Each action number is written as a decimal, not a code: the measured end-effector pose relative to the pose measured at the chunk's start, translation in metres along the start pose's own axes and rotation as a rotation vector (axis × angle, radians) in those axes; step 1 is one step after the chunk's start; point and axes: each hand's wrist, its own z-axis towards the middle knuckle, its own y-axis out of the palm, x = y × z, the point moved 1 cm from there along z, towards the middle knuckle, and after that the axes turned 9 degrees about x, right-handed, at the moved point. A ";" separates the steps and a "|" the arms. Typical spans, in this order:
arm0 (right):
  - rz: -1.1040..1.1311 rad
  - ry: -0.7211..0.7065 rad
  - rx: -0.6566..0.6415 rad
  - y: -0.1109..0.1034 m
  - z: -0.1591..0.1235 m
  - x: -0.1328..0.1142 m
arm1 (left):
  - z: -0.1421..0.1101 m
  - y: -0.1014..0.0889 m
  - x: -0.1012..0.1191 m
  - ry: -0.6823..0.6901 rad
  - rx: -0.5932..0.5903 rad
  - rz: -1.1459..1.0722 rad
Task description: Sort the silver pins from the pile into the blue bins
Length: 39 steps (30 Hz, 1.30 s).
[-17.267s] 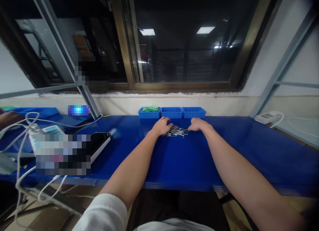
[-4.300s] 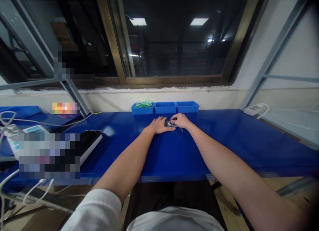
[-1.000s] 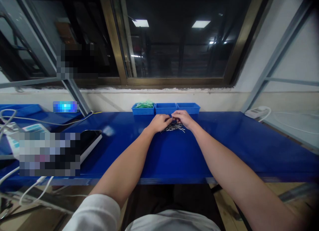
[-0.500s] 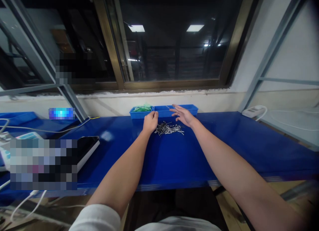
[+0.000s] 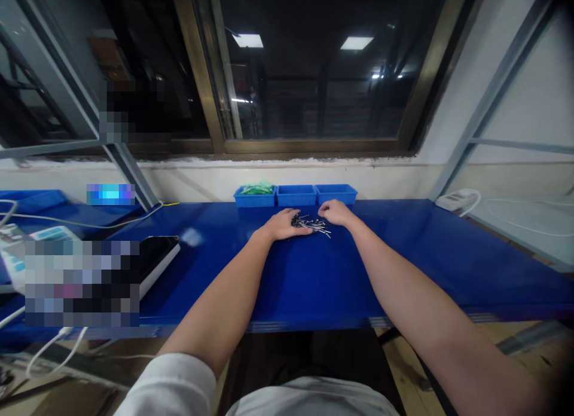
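A small pile of thin silvery metal pins with dark ends (image 5: 316,226) lies on the blue table (image 5: 314,278). My left hand (image 5: 280,225) rests at the pile's left side, thumb and fingers apart around its edge and touching the pins. To the right of the pile, my right hand (image 5: 337,213) is closed with its fingertips pinched together. Whatever sits in that pinch, if anything, is too small to make out.
Three blue bins stand along the wall: the left bin (image 5: 255,202) holds a green plastic bag (image 5: 258,189), beside a middle bin (image 5: 296,199) and a right bin (image 5: 337,198). A white power strip (image 5: 457,199) lies far right. A dark-topped device (image 5: 156,257) sits left.
My left hand has opened from a closed grip and come down onto the pile's left side. My right hand has moved from above the bins to the pile's right, its spread fingers now pinched.
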 end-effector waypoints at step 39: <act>0.143 -0.222 -0.061 0.007 -0.006 -0.017 | 0.003 -0.001 0.023 0.253 0.203 0.166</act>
